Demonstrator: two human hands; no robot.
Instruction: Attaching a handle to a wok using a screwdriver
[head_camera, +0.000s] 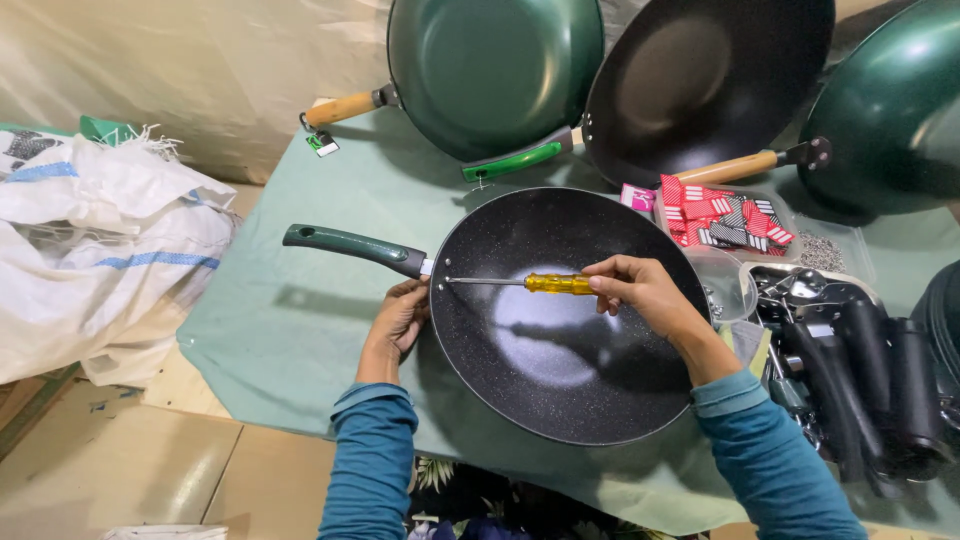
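One view only: your head cam, looking steeply down and a bit forward over the table. It sits close, arm's reach. Your sleeves enter from the bottom edge, and the pan sits dead centre. The far table edge and the wall are at the top, the floor bottom left. No second view, so no overlap.

Plenty of open counter on the left, below the pan's green handle. Far side is walled off by three leaning woks, and the right is jammed: a tray of red packets, a clear tub, then a pile of black handles near the pan's rim.
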